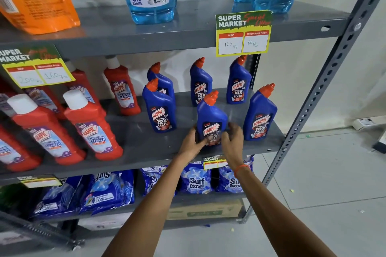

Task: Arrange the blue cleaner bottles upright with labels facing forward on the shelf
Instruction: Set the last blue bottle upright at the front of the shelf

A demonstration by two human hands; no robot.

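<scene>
Here the left hand [193, 142] and the right hand [232, 139] are both closed around the lower part of one blue bottle [211, 120], which stands at the front middle of the grey shelf [146, 148]. To do this well, I think it should be turned only a little and set in line with the two front bottles. It is upright, with an orange cap, and its label faces forward.

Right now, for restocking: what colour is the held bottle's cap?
Orange-red cap on the blue bottle, head view.
</scene>
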